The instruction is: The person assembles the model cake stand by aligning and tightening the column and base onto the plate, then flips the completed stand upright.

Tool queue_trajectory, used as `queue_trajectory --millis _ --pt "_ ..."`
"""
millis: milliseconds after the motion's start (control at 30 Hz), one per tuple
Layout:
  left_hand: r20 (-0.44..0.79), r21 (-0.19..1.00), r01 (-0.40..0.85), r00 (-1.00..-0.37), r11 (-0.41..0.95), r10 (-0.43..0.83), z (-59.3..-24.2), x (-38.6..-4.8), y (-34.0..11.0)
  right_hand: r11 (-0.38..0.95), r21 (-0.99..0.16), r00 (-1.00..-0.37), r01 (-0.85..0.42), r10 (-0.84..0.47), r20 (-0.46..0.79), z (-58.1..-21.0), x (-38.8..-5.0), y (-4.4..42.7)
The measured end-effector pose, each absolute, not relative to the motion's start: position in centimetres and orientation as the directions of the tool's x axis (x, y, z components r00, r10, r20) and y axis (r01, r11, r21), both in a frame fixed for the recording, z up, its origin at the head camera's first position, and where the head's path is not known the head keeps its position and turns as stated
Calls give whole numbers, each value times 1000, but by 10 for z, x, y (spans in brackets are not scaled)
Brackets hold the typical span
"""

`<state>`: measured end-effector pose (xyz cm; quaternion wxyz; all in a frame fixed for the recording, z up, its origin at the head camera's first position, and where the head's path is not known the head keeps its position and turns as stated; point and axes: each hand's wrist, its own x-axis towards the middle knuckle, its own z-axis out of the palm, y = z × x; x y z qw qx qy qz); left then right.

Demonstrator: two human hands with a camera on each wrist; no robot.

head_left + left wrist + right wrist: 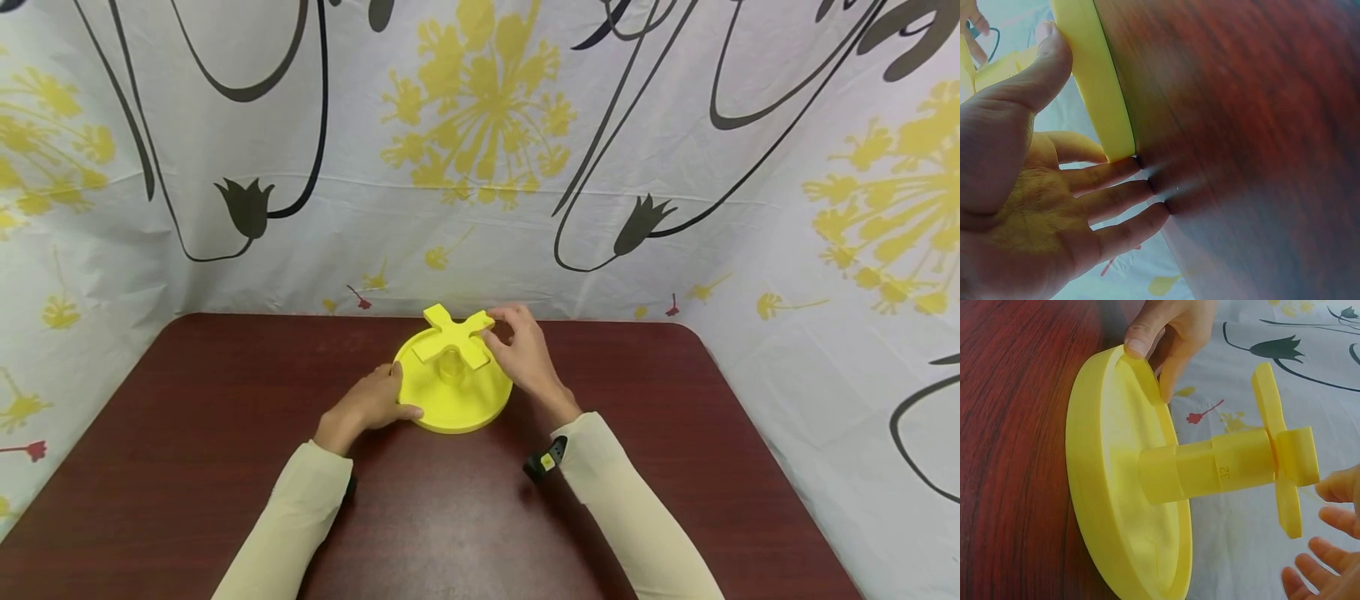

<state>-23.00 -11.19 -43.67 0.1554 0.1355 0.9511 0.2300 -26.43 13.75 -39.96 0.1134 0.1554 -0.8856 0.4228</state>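
Note:
A yellow round base with a raised rim [457, 417] stands on the table, partly lifted or flat, I cannot tell. From its middle rises a stepped yellow post [1210, 465] with a small raised mark. On top of the post sits a yellow cross-shaped piece [453, 335] with flat arms. My left hand [375, 396] grips the base's left edge, thumb over the rim and index finger against its side; the other fingers spread toward the tabletop. Beside one arm of the cross is my right hand [525, 350], its fingers loosely bent and spread, thumb tip at the arm's end.
The dark red-brown wooden table [225, 383] spreads around the base. Behind it and at both sides hangs a white cloth [360, 167] with yellow, grey and red flower prints. Its lower part meets the table's far edge close behind the cross.

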Motion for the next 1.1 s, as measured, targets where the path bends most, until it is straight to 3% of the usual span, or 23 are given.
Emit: queue_trajectory --millis 233,1100 --pt "-228 482 186 -917 856 328 -437 -230 -112 590 -720 -928 -365 -291 233 -401 -265 140" --pt "-247 496 164 -915 853 320 -439 -231 -111 607 -719 -939 -339 -261 222 -404 -268 143"
